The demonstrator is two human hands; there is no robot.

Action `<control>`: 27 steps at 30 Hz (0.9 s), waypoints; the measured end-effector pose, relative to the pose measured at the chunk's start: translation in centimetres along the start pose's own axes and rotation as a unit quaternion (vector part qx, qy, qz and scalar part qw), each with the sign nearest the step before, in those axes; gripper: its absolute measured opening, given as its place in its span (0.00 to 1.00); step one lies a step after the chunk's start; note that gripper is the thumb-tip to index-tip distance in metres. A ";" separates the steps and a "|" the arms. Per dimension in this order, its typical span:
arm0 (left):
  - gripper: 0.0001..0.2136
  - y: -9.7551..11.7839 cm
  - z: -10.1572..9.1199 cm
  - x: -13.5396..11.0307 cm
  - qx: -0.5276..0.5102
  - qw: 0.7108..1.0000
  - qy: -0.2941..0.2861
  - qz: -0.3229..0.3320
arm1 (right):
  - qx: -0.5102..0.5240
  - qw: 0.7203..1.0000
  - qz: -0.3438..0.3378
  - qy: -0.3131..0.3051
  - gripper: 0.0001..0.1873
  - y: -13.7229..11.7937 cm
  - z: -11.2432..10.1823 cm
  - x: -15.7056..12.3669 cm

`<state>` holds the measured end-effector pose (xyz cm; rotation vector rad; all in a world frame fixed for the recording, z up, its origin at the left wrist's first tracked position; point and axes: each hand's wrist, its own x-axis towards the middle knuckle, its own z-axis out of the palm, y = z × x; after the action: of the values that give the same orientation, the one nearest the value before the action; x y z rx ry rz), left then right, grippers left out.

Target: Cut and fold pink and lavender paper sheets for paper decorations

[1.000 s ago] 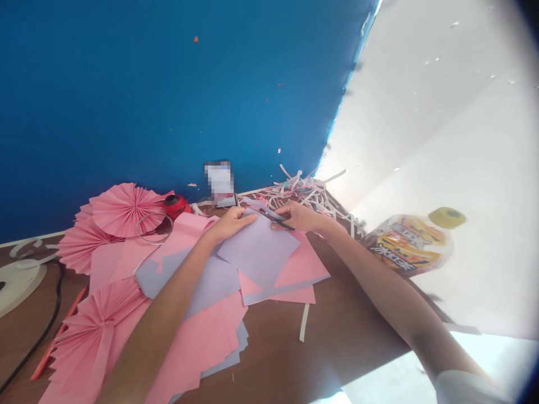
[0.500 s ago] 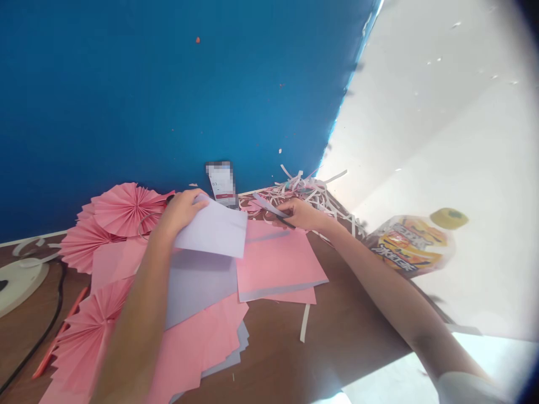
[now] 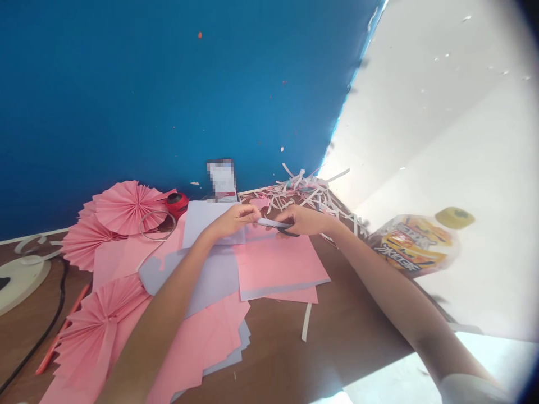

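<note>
My left hand [image 3: 236,220] is closed in a pinch on one end of a narrow lilac paper strip [image 3: 268,223]. The strip's other end reaches my right hand [image 3: 306,219], which is closed around scissors [image 3: 289,232]; only a dark part of them shows below the fingers. Under my left wrist lies a lilac paper sheet [image 3: 206,219], flat on more lilac paper [image 3: 219,275]. Pink paper sheets [image 3: 282,264], with lilac edges showing beneath, lie below my right hand.
Folded pink paper fans [image 3: 133,206] lie at left beside a red round object [image 3: 177,203] and a wire ring [image 3: 158,224]. A phone [image 3: 223,178] leans on the blue wall. Paper scraps [image 3: 307,191] fill the back corner. A yellow-capped bottle [image 3: 415,244] stands right.
My left hand has let go of the lilac sheet, which now lies on the stack, and has moved right to pinch the strip. My right hand has shifted slightly, still holding the scissors.
</note>
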<state>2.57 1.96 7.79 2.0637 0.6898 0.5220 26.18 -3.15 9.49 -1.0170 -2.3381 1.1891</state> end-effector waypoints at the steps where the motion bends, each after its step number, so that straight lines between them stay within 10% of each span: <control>1: 0.20 -0.4 0.0 0.0 -0.010 1.000 0.003 -0.011 | -0.014 1.000 0.005 0.001 0.12 0.0 -0.1 -0.1; 6: 0.17 -2.0 -0.6 0.2 -0.005 0.972 0.229 -0.045 | -0.175 0.981 0.072 0.040 0.14 1.0 -0.6 -0.4; 10: 0.13 -2.1 -0.2 0.4 0.027 0.932 0.359 -0.034 | -0.315 0.894 0.263 0.181 0.19 2.4 -0.4 0.0; 13: 0.13 -1.7 1.5 1.0 -0.030 0.956 0.291 -0.023 | -0.365 0.828 0.361 0.226 0.25 2.7 -0.2 0.1; 18: 0.16 -1.2 5.7 1.7 -0.152 0.983 0.097 -0.041 | -0.379 0.806 0.411 0.194 0.32 2.8 -0.2 -0.3; 27: 0.17 -2.0 8.0 0.9 -0.143 0.985 0.076 -0.057 | -0.436 0.799 0.395 0.122 0.15 3.0 1.1 -0.1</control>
<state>7.42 -1.41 1.97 1.7200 0.7694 0.6779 26.96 -2.64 6.40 -2.4383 -2.2547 -0.0086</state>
